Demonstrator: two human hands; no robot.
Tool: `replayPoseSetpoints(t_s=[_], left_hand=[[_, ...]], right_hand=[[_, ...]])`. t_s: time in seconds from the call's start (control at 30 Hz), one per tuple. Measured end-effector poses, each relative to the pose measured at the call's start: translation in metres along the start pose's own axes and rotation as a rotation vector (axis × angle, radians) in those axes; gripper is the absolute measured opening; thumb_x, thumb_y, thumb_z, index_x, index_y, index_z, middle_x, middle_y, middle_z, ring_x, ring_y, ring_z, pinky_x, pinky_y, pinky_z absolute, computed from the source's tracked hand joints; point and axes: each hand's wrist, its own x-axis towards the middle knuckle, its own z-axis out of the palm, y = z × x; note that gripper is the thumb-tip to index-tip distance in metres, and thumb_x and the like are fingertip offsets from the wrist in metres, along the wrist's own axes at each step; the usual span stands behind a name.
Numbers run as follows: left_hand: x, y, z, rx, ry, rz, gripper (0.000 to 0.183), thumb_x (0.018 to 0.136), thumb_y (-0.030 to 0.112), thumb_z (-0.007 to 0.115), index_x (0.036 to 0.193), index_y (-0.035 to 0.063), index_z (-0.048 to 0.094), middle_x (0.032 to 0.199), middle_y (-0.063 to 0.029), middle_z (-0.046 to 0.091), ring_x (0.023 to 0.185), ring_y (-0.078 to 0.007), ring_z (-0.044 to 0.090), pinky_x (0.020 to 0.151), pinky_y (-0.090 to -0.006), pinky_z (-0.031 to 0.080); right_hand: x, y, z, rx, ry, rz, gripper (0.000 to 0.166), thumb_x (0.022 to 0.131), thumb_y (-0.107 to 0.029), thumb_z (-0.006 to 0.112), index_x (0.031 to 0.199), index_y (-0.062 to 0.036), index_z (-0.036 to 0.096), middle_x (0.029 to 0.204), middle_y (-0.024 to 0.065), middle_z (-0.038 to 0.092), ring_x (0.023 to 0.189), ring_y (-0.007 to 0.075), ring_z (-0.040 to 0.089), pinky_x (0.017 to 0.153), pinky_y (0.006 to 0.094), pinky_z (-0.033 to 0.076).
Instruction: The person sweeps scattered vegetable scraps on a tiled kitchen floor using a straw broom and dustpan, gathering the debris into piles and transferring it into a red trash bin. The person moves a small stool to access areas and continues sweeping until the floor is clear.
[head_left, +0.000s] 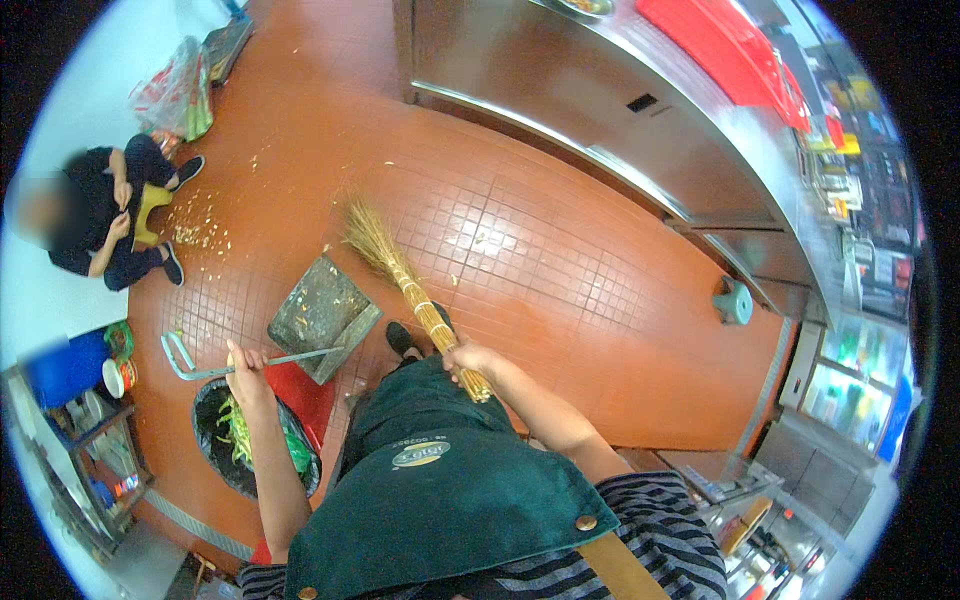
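My left hand (247, 371) grips the bent metal handle (289, 360) of a long-handled dustpan. Its pan (319, 307), with a few pale scraps in it, is on the tiled floor ahead of me, left of my shoe. My right hand (469, 361) is closed around the bound end of a straw broom (409, 285). The broom slants forward and left, its bristles fanned out to the right of and beyond the pan. Light scraps (196, 229) are scattered on the floor near a seated person's feet.
A lined bin (204, 442) with green and yellow vegetable waste stands below my left forearm. A person (94, 202) sits on a yellow stool (150, 214) at the left. A long steel counter (540, 82) runs along the upper right, with a green stool (733, 301) near its far end.
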Motion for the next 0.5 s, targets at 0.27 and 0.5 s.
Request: replayPoseSetpoints(t_s=[0.27, 0.5], left_hand=[[0.009, -0.026, -0.005, 0.180, -0.132, -0.040, 0.041, 0.088, 0.031, 0.047, 0.055, 0.0126, 0.031, 0.047, 0.0021, 0.027, 0.047, -0.0097, 0.029, 0.061, -0.0283, 0.036], [0.028, -0.039, -0.052, 0.119, -0.003, -0.040, 0.032, 0.087, 0.026, 0.050, 0.062, 0.0123, 0.036, 0.049, 0.0030, 0.028, 0.046, -0.0091, 0.030, 0.053, -0.0266, 0.037]], right_hand=[[-0.119, 0.087, -0.062, 0.349, 0.196, 0.032, 0.080, 0.066, 0.007, 0.047, 0.132, -0.0190, 0.011, 0.069, 0.0100, 0.051, 0.046, 0.0188, 0.053, 0.037, 0.0294, 0.047], [-0.104, 0.182, -0.099, 0.516, 0.431, 0.188, 0.058, 0.069, 0.004, 0.048, 0.123, -0.0104, 0.030, 0.060, 0.0111, 0.050, 0.048, 0.0192, 0.053, 0.040, 0.0345, 0.046]])
